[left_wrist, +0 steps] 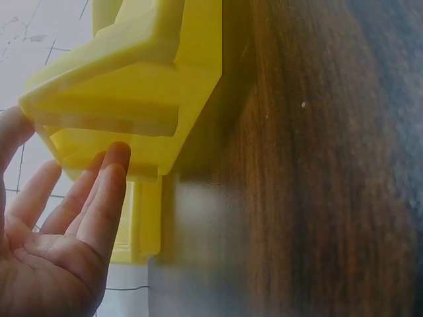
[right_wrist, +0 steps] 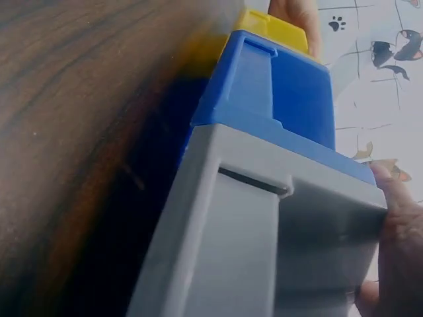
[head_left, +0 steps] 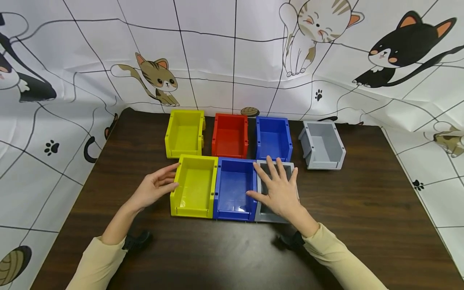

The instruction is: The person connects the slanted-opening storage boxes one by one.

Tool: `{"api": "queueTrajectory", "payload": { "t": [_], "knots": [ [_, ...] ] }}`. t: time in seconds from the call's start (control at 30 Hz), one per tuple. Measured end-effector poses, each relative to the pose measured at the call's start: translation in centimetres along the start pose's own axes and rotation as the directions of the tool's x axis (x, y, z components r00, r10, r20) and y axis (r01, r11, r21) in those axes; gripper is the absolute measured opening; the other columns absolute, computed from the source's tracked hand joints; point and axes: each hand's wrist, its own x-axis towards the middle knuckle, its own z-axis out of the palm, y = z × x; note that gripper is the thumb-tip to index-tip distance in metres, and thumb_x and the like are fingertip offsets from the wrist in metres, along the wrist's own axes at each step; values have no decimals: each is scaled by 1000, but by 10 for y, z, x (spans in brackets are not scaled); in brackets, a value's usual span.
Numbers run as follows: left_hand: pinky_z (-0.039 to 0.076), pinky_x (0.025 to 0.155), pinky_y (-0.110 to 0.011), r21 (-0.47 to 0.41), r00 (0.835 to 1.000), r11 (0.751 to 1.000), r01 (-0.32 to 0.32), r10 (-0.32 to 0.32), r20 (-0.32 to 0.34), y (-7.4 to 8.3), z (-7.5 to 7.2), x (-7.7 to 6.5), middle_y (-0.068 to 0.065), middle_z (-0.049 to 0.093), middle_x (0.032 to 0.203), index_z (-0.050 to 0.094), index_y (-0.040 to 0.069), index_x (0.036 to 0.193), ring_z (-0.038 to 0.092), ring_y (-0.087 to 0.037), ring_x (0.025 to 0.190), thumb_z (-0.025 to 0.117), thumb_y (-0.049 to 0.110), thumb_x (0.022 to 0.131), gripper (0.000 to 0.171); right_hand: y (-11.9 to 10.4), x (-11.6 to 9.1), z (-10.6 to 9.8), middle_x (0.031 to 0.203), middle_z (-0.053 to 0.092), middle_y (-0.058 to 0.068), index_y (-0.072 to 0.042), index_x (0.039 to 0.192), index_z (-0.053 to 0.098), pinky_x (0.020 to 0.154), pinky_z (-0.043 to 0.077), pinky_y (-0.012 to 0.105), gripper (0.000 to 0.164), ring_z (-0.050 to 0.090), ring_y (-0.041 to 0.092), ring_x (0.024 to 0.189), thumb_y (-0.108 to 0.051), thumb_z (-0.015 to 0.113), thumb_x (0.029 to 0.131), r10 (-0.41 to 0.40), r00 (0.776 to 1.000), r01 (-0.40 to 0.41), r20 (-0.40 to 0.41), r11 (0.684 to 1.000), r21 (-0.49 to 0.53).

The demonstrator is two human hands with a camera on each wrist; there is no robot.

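Observation:
Three open-front plastic bins stand side by side near the middle of the table: a yellow bin [head_left: 192,212], a blue bin [head_left: 233,216] and a grey bin [head_left: 269,217]. My left hand [head_left: 154,190] is at the yellow bin's left side, its fingertips at the wall and rim. In the left wrist view the fingers [left_wrist: 92,198] are loosely extended by that wall. Over the grey bin my right hand [head_left: 280,195] spreads its fingers, hiding part of the bin. The right wrist view shows the thumb [right_wrist: 391,188] at the rim between grey and blue.
Behind them stands a second row: a yellow bin [head_left: 184,153], a red bin [head_left: 230,151], a blue bin [head_left: 273,154] and, spaced further right, a grey bin [head_left: 324,165]. A dark wooden table [head_left: 373,225] carries all the bins. A cat-print sheet [head_left: 217,48] hangs behind.

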Motion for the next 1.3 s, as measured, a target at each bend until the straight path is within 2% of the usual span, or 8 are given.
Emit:
{"api": "queueTrajectory", "payload": {
  "t": [0.23,0.4,0.5,0.63,0.73,0.83,1.13,1.3],
  "knots": [
    [51,81,-22,25,1000,1000,15,-15,1,1,0,-1,-25,50,128,38,8,144,58,-26,107,63,11,89,60,2,3,-10,155,17,14,-29,149,26,99,0,73,81,11,39,140,-70,48,82,-42,999,41,32,999,25],
    [50,81,-22,31,1000,1000,1,-1,-2,3,1,0,-26,50,128,38,7,144,55,-36,109,63,11,90,60,19,9,-25,144,39,18,-15,140,47,101,18,68,64,32,38,132,-46,63,86,-62,991,85,-120,975,203],
    [50,81,-21,33,1000,999,3,-3,-6,4,2,-1,-26,50,128,38,7,144,54,-37,109,63,11,89,60,38,13,-31,132,52,21,-3,129,56,99,33,58,54,45,39,122,-27,71,83,-42,954,139,-296,939,315],
    [50,81,-21,28,1000,1000,5,-5,-5,4,2,-1,-26,50,128,37,6,144,56,-32,108,63,11,89,60,68,20,-34,115,61,23,6,116,62,91,42,51,42,55,38,108,-9,75,78,-6,868,215,-497,906,365],
    [51,81,-22,28,1000,1000,6,-6,-6,3,2,-1,-26,50,127,37,6,144,58,-26,106,63,11,89,61,89,24,-35,108,64,24,7,111,64,86,44,50,37,57,39,101,-3,75,76,39,813,224,-581,901,373],
    [51,81,-22,23,1000,1000,1,-1,-4,3,2,-1,-26,50,128,37,5,144,58,-27,106,63,10,89,61,107,25,-37,103,65,25,8,108,65,80,44,49,35,58,40,95,-1,75,75,87,777,202,-623,904,378],
    [51,80,-22,0,1000,1000,-19,19,1,1,2,0,-28,49,128,36,4,144,55,-37,108,62,9,89,60,146,27,-47,98,64,27,8,108,65,70,44,47,30,59,38,90,2,71,79,216,737,89,-641,908,409],
    [51,81,-22,-11,1000,1000,-27,27,8,0,2,-1,-28,49,127,36,4,144,55,-36,109,62,8,90,60,166,29,-46,102,63,27,7,109,65,71,39,27,30,60,36,91,3,70,79,267,720,59,-641,896,439]
  ]
}}
